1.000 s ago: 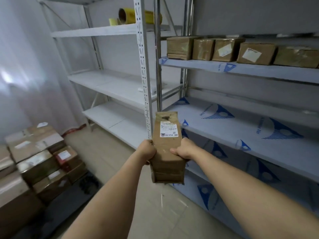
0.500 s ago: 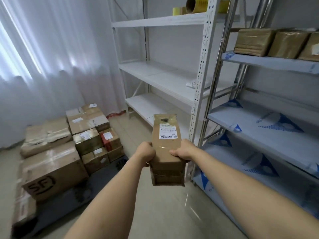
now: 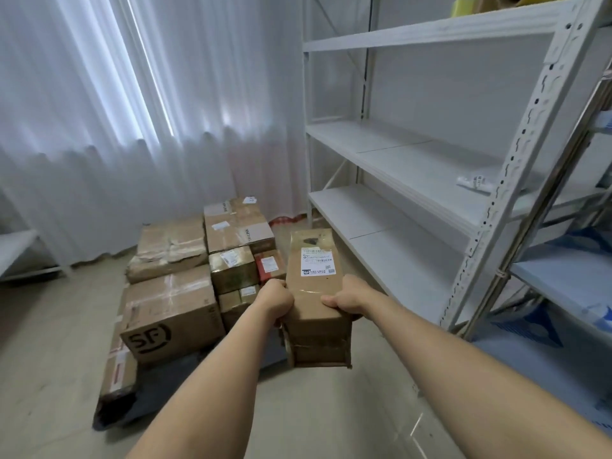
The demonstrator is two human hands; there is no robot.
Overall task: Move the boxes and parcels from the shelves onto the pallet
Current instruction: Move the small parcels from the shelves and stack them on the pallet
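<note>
I hold a long brown taped box (image 3: 314, 293) with a white label out in front of me at chest height. My left hand (image 3: 276, 301) grips its left side and my right hand (image 3: 344, 298) grips its right side. Beyond and left of it, on the floor, lies a dark pallet (image 3: 185, 376) stacked with several cardboard boxes, among them a large box marked SF (image 3: 170, 313) and a small red parcel (image 3: 269, 265). The white shelves (image 3: 414, 160) stand to the right.
A white curtain (image 3: 132, 111) covers the far wall behind the pallet. A small white packet (image 3: 473, 183) lies on a middle white shelf. Blue-covered shelves (image 3: 569, 276) are at the far right. Bare grey floor lies between me and the pallet.
My view has swung left, away from the shelves with boxes, and the pallet stack now sits near the centre and closer. Both hands keep the same grip on the box.
</note>
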